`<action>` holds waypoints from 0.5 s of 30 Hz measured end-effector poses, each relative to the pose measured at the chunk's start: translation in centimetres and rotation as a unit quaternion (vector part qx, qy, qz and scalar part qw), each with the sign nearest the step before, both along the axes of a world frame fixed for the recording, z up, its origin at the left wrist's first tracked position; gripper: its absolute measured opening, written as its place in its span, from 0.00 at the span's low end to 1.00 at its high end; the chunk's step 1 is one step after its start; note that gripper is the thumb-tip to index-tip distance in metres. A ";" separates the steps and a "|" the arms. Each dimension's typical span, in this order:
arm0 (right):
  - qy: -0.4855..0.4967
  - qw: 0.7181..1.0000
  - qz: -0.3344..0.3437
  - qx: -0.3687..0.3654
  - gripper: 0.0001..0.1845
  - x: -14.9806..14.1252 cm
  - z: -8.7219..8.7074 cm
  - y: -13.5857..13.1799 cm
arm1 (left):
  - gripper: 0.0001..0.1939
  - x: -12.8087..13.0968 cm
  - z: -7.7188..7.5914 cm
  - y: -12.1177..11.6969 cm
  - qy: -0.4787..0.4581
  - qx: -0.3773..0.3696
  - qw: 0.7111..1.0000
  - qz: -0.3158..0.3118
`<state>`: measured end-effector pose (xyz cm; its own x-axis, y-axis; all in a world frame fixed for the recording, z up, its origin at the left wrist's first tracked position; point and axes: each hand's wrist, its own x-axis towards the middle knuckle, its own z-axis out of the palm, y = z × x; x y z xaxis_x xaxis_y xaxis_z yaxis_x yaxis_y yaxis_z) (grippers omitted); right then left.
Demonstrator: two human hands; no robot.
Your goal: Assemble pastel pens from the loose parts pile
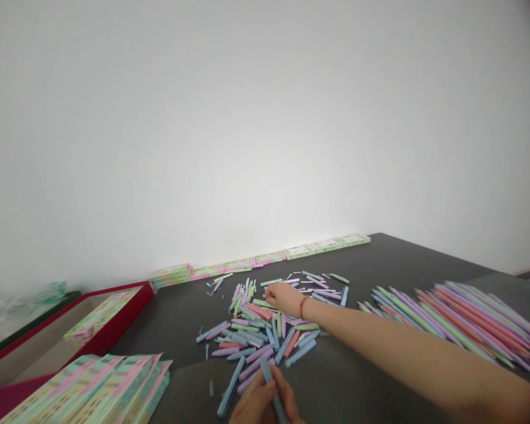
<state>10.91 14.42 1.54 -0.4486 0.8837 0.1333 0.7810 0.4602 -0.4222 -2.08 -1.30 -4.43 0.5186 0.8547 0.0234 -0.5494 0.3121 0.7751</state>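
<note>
My left hand [258, 406], low in the middle of the view, has its fingers wrapped round a blue pen barrel [271, 386], which tilts up and away from me. My right hand [285, 299] reaches in from the right, a red band on its wrist, over the far part of a loose pile of pastel pen pieces [251, 338]. Its fingers are curled down, and what they grip, if anything, is hidden. Blue, purple, green and coral pieces lie around both hands. A separate blue piece [232, 386] lies just left of my left hand.
Many long pastel pens [463, 321] lie side by side at the right. Printed boxes [300, 251] line the wall. At the left stand a red-edged open box [110, 321] with printed packs inside, stacked printed packs [101, 391] and clear plastic wrapping [30, 312].
</note>
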 end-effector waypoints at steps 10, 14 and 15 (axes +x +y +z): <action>-0.133 0.989 -0.064 0.009 0.17 -7.6 -2.8 6.6 | 0.17 -1.0 1.5 -0.5 0.113 0.067 0.988 0.076; -0.148 0.986 -0.076 0.016 0.17 -7.1 -3.3 6.7 | 0.23 -1.2 1.9 -0.8 0.223 0.106 0.966 0.082; -0.150 0.985 -0.077 0.016 0.17 -7.0 -3.3 6.7 | 0.24 -1.2 1.8 -0.8 0.229 0.110 0.964 0.080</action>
